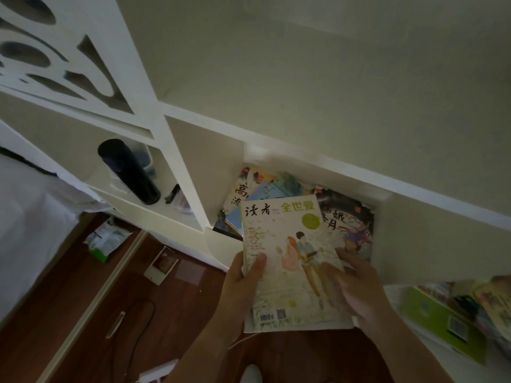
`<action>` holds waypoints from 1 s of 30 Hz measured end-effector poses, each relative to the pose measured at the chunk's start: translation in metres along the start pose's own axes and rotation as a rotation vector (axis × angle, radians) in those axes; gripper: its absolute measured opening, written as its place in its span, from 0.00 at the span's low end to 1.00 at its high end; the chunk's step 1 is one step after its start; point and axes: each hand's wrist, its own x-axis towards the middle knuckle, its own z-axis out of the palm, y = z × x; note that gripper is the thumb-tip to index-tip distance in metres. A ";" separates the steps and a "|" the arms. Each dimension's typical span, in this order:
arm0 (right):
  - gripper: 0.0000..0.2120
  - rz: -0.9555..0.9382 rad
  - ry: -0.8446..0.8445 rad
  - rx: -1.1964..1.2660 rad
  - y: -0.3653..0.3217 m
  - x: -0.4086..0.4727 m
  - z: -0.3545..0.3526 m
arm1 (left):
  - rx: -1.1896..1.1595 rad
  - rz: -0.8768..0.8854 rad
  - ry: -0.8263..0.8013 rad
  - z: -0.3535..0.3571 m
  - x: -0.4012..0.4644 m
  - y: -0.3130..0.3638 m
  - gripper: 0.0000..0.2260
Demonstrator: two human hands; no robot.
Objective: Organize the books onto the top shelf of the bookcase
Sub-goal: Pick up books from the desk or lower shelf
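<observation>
I hold a pale magazine with a drawn couple and green title on its cover, tilted over an open compartment of the white bookcase. My left hand grips its left edge, thumb on the cover. My right hand grips its right edge, fingers spread on the cover. Beneath it, inside the compartment, lie several other magazines: one with dark ink art on the right, and a fanned stack on the left.
A dark cylindrical flask stands in the compartment to the left, beside a small black clip. More books, one green, lie at lower right. On the wooden floor are a tissue pack, a small card and a cable.
</observation>
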 end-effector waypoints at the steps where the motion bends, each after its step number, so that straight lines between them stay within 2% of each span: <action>1: 0.10 0.034 0.000 0.093 0.002 -0.006 -0.003 | 0.003 0.001 0.014 0.001 0.000 0.001 0.11; 4: 0.11 0.132 -0.018 0.211 0.015 -0.018 -0.010 | 0.131 0.011 0.007 -0.001 0.005 0.006 0.11; 7: 0.12 0.282 -0.106 0.351 0.032 -0.028 -0.013 | 0.296 0.027 -0.023 -0.001 0.009 0.012 0.09; 10: 0.15 0.310 -0.120 0.475 0.047 -0.036 -0.013 | 0.385 -0.023 -0.086 0.002 0.004 0.014 0.10; 12: 0.15 0.293 -0.093 0.481 0.052 -0.043 -0.015 | 0.532 -0.020 -0.023 0.004 0.004 0.008 0.13; 14: 0.14 0.277 -0.061 0.440 0.053 -0.051 -0.018 | 0.648 0.015 0.115 0.008 0.005 0.004 0.10; 17: 0.14 0.258 -0.023 0.367 0.049 -0.061 -0.024 | 0.471 -0.079 0.162 0.020 0.006 0.006 0.10; 19: 0.15 0.267 -0.018 0.398 0.047 -0.068 -0.029 | 0.495 -0.113 0.142 0.027 0.005 0.010 0.11; 21: 0.16 0.285 -0.032 0.464 0.042 -0.077 -0.030 | 0.576 -0.184 0.074 0.025 0.004 0.015 0.20; 23: 0.16 0.283 -0.035 0.514 0.040 -0.082 -0.029 | 0.527 -0.232 -0.039 0.025 0.000 0.014 0.21; 26: 0.15 0.224 -0.073 0.476 0.038 -0.080 -0.022 | 0.511 -0.068 -0.159 0.012 -0.017 0.006 0.21; 28: 0.12 0.126 -0.088 0.356 0.032 -0.072 -0.014 | 0.522 0.059 -0.103 -0.002 -0.027 0.001 0.16; 30: 0.08 -0.069 -0.002 0.071 0.021 -0.055 -0.005 | 0.484 0.181 -0.019 -0.020 -0.035 0.004 0.09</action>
